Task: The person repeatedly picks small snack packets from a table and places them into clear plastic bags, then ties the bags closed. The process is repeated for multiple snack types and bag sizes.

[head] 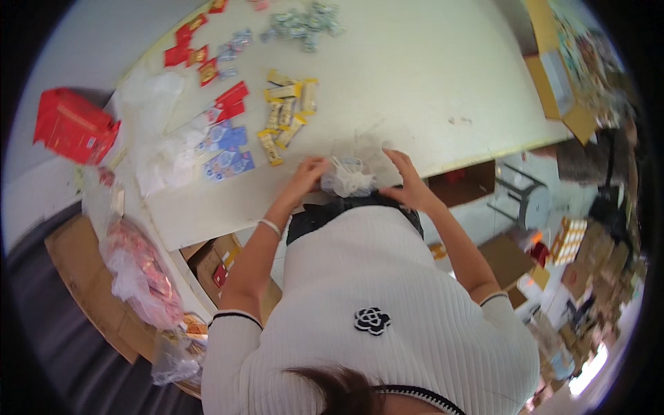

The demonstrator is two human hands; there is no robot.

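A clear plastic bag with a gathered white top (353, 176) sits at the table's near edge, in front of my body. My left hand (306, 179) is at the bag's left side, its fingertips at the plastic; whether they grip it cannot be told. To the right of the bag, my right hand (407, 184) is spread, thumb and fingers apart, holding nothing. Yellow-and-cream wrapped bars (285, 106) lie beyond my left hand. Blue printed packets (228, 163) and red packets (232, 101) are further left.
Small silvery-green wrapped pieces (306, 23) lie at the table's far side. Red sachets (179, 54) and a crumpled white plastic sheet (166, 145) are at the left, near a red bag (75, 124). An open cardboard box (550, 83) stands at the right, with a grey stool (534, 205) below.
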